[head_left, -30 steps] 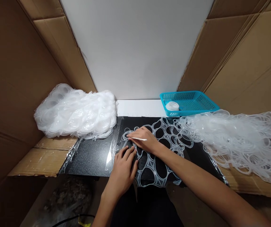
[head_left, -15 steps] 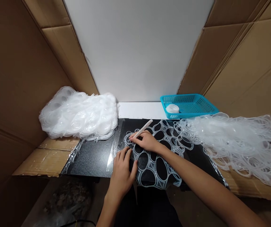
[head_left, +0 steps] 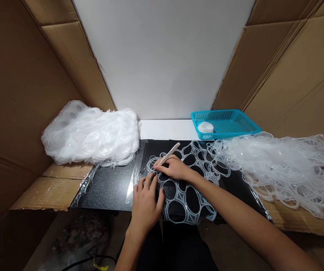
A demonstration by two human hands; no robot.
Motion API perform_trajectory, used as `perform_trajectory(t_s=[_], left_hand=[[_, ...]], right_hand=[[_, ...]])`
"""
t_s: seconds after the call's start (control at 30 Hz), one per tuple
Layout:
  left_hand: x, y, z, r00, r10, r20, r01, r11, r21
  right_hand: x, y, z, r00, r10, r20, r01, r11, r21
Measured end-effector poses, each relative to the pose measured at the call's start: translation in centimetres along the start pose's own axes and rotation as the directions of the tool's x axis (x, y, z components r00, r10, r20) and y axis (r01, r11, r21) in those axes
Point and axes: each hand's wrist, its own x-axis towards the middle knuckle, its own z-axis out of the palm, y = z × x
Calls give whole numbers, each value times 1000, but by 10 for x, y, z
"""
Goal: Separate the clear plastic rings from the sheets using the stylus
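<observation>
White tool [head_left: 169, 153], lower tip indistinct

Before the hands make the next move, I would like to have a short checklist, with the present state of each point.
1. Right hand has hold of the white stick-like tool: ok.
2. Tool's lower tip is placed correctly: cannot tell, the fingers hide it.
3. Left hand is down at the left side of the clear ringed sheet: ok.
4. Sheet lies flat: not ok, its near right corner looks curled.
5. Sheet is separate from the right-hand pile of clear rings: not ok, they meet at the sheet's right side.
6. Blue basket has free room: ok, one white bundle sits at its left end.
</observation>
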Motion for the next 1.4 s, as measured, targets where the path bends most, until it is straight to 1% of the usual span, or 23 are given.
perform_trajectory(t_s=[0.23,0.43,0.63,0.8,0.97,1.03,1.13,1.2,1.27,1.33,1.4], left_hand=[[0,1,-1,1000,7,-16,-6,999,36],[-2,3,-2,1000,13,7,-14,999,45],[0,3,-2,1000,-6,27,5,1000,29],[0,3,-2,1000,-9,26,8,1000,19],[0,7,0,1000,-26,-1,26,999,41],[2,10,1,999,-44,-10,44,998,48],[5,11,1,998,-61,10,61,998,25],[7,10,-1,997,-70,29,70,998,4],[7,10,-2,997,-69,36,69,998,-10],[5,9,-2,998,-59,25,59,998,-9],[3,9,-1,999,-46,9,46,999,1]], right_hand=[[0,-2,-1,1000,13,-6,-13,1000,-2],[-1,0,1,999,49,8,-49,998,-38],[-1,1,-1,1000,21,3,-21,1000,11],[-1,0,0,999,8,32,-6,997,-76],[-2,-1,-4,994,-71,80,76,995,-61],[-2,2,-5,983,-152,99,159,985,-61],[-1,7,-4,944,-311,113,324,938,-124],[-1,9,-2,926,-358,121,374,915,-151],[-2,8,-1,942,-322,98,333,933,-133],[-3,5,-2,974,-219,59,223,971,-81],[-4,1,-3,994,-104,42,105,994,-25]])
